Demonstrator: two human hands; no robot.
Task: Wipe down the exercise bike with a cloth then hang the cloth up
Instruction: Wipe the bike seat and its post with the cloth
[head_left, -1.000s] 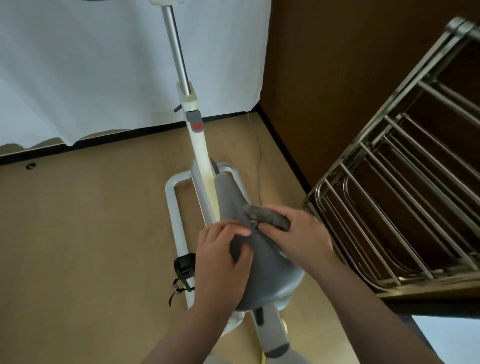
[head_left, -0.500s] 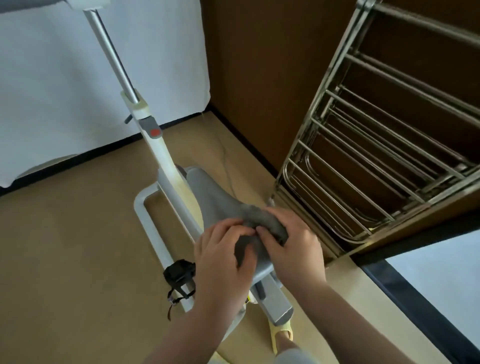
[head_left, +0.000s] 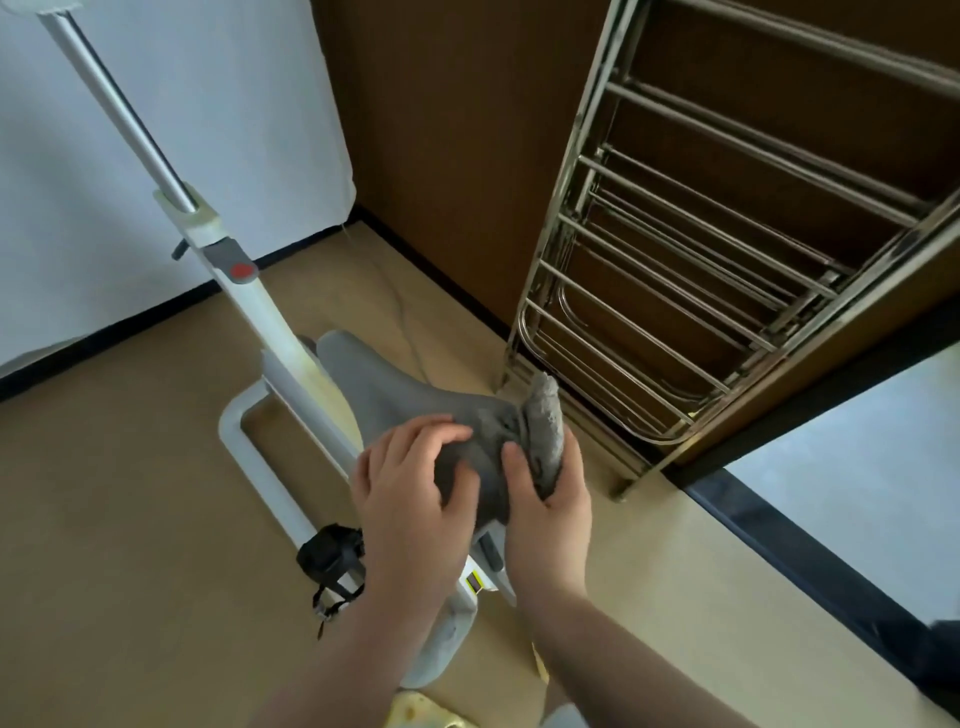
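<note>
The white exercise bike (head_left: 260, 317) stands on the tan floor, its grey saddle (head_left: 379, 379) pointing away from me. My left hand (head_left: 410, 499) grips the left side of the saddle's wide rear, fingers curled over the top. My right hand (head_left: 545, 499) holds a grey cloth (head_left: 545, 431) against the saddle's right side, thumb on top and fingers wrapped beneath it. One end of the cloth sticks up past my fingers.
A folded metal drying rack (head_left: 691, 260) leans against the brown wall at the right, close to the saddle. A black pedal (head_left: 330, 556) with a strap hangs at the bike's left. A white curtain (head_left: 171, 104) covers the far wall.
The view has swung right and closer, bringing the drying rack nearer the centre. My right hand slid the cloth from the saddle's top round to its right side; the cloth's end now stands up.
</note>
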